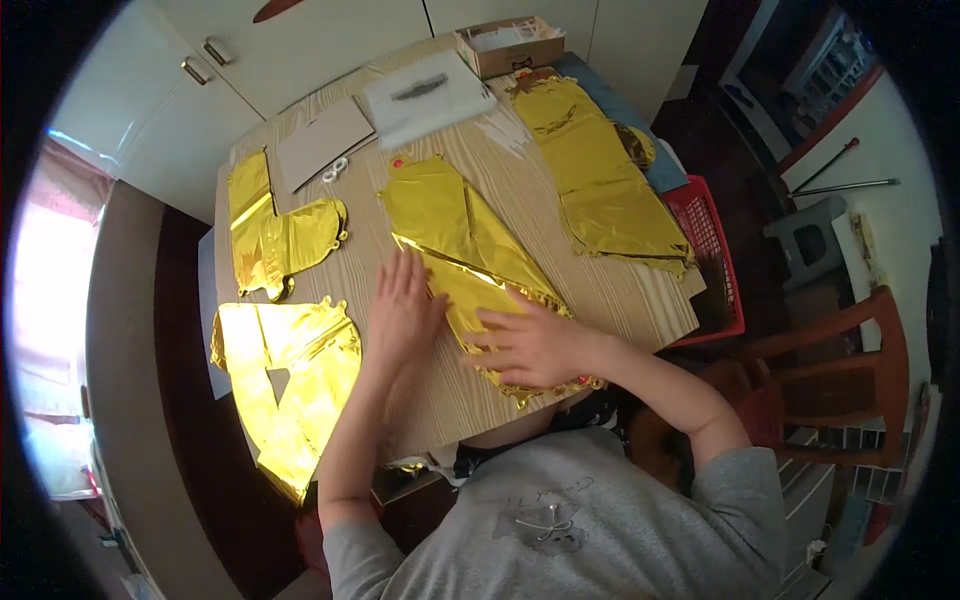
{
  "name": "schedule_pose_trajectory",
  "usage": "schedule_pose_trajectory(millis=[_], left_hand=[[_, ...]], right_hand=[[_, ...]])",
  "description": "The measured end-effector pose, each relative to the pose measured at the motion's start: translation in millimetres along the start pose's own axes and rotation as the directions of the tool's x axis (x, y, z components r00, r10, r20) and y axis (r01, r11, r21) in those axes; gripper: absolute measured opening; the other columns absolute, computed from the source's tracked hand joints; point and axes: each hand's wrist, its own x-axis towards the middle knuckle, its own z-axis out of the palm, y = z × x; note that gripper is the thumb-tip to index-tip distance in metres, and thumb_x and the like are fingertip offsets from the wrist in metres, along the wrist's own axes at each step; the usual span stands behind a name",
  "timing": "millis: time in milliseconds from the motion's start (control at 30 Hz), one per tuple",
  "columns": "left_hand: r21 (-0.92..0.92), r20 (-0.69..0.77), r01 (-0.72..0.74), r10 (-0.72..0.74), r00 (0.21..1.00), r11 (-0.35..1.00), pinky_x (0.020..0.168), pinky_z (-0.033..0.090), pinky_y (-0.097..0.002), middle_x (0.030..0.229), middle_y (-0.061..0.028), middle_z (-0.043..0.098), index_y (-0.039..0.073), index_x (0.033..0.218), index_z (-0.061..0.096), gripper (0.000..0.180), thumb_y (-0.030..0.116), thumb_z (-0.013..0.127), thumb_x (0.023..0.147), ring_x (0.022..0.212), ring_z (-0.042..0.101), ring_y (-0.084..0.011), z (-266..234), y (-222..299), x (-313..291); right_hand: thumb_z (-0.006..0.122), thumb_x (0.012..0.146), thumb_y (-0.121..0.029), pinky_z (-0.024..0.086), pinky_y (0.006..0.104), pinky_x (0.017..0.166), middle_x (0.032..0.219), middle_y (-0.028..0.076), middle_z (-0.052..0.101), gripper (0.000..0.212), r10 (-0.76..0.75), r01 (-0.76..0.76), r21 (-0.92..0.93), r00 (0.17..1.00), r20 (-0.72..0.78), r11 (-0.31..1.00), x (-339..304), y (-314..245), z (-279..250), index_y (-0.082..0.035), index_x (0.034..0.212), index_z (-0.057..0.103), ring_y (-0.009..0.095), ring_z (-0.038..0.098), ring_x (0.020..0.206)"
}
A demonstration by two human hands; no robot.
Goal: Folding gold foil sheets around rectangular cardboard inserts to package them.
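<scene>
A flat, uninflated gold foil balloon (435,215) lies partly folded in the middle of the wooden table, running toward my body. My left hand (403,310) rests at its left edge, fingers stretched forward and touching the foil. My right hand (535,342) lies palm down with fingers spread on the near part of the same balloon. Neither hand grips anything. Small red spots show at the balloon's far tip and near end. The foil beneath my right palm is hidden.
More flat gold balloons lie around: an angular one (290,235) at left, one with a hole (300,375) at near left, and a stack (590,170) at right. Farther back are grey boards (325,140), clear plastic sheets (425,95) and a cardboard box (510,55). A red basket (712,235) stands beside the table.
</scene>
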Motion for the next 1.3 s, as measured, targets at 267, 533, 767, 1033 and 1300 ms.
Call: schedule_pose_trajectory(millis=[267, 533, 767, 1033, 1300], left_hand=[[-0.211, 0.0, -0.102, 0.105, 0.995, 0.972, 0.114, 0.023, -0.0526, 0.15, -0.0275, 0.03, -0.002, 0.145, 0.033, 0.079, 0.042, 0.064, 0.086, 0.14, 0.026, -0.0442, -0.8, 46.5, -0.2], [-0.051, 0.04, -0.267, 0.27, 0.962, 0.962, 0.11, 0.023, -0.0619, 0.15, -0.0167, 0.037, 0.018, 0.143, 0.044, 0.075, 0.06, 0.058, 0.083, 0.141, 0.028, -0.0402, 7.2, 49.2, -4.7], [-0.066, 0.054, -0.282, 0.285, 0.957, 0.957, 0.11, 0.021, -0.0626, 0.15, -0.0155, 0.036, 0.021, 0.144, 0.044, 0.073, 0.061, 0.056, 0.084, 0.141, 0.028, -0.0393, 6.4, 48.4, -4.3], [-0.077, 0.065, -0.262, 0.267, 0.961, 0.962, 0.111, 0.02, -0.062, 0.151, -0.0138, 0.036, 0.022, 0.145, 0.042, 0.074, 0.062, 0.055, 0.084, 0.142, 0.027, -0.0383, 3.9, 48.1, -5.6], [-0.063, 0.076, -0.26, 0.265, 0.961, 0.963, 0.112, 0.016, -0.0629, 0.152, -0.013, 0.034, 0.024, 0.146, 0.041, 0.074, 0.062, 0.054, 0.084, 0.142, 0.023, -0.0425, 4.8, 48.3, -6.4]], right_hand=[[0.056, 0.093, -0.022, 0.035, 0.0444, 0.109, 0.128, 0.006, 0.062, 0.03, 0.33, -0.299, 0.162, 0.916, -0.226, 0.94, 3.8, 93.7, -13.9, -0.01, 0.118, 0.066, 0.025, 0.052, 0.125], [0.059, 0.091, -0.025, 0.035, 0.0448, 0.109, 0.129, 0.005, 0.061, 0.028, 0.27, -0.276, 0.012, 0.931, -0.244, 0.961, -2.9, 104.2, 8.2, -0.015, 0.116, 0.069, 0.024, 0.05, 0.127], [0.058, 0.092, -0.024, 0.028, 0.0454, 0.114, 0.136, 0.004, 0.056, 0.031, 0.322, -0.321, 0.031, 0.934, -0.156, 0.947, -4.4, 101.2, 5.5, -0.017, 0.121, 0.066, 0.023, 0.044, 0.134], [0.058, 0.092, -0.025, 0.03, 0.0449, 0.112, 0.133, 0.004, 0.058, 0.03, 0.301, -0.307, -0.005, 0.936, -0.182, 0.952, -1.7, 98.8, 4.0, -0.017, 0.119, 0.067, 0.022, 0.046, 0.132], [0.059, 0.092, -0.023, 0.031, 0.0461, 0.111, 0.133, 0.004, 0.059, 0.028, 0.309, -0.313, 0.012, 0.932, -0.189, 0.95, -3.1, 98.6, 4.4, -0.016, 0.118, 0.067, 0.023, 0.046, 0.131]])
